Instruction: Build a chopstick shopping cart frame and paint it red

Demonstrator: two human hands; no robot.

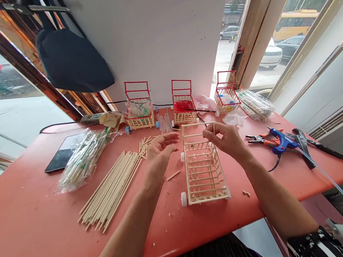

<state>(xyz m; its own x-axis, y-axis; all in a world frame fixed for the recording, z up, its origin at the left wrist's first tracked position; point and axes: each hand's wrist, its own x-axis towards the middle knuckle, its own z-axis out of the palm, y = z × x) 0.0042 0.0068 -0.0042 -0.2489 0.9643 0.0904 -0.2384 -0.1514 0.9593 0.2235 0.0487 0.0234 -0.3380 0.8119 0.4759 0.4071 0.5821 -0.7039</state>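
A small basket frame of wooden sticks (204, 170) lies on the red table (29, 233) in front of me. My right hand (228, 139) pinches the frame's top right corner by its raised handle bar. To the left of the frame hovers my left hand (160, 152), fingers loosely curled and apart, holding nothing I can see. A loose row of long wooden sticks (111, 190) lies left of that hand. Short stick offcuts and small white caps lie around the frame.
Three red-handled stick baskets (139, 107) (183, 103) (226, 93) stand along the back wall. A bag of wrapped sticks (82, 160) and a dark tablet (62, 154) lie left. A blue glue gun (280, 141), pliers (257, 138) and scissors (307, 143) lie right.
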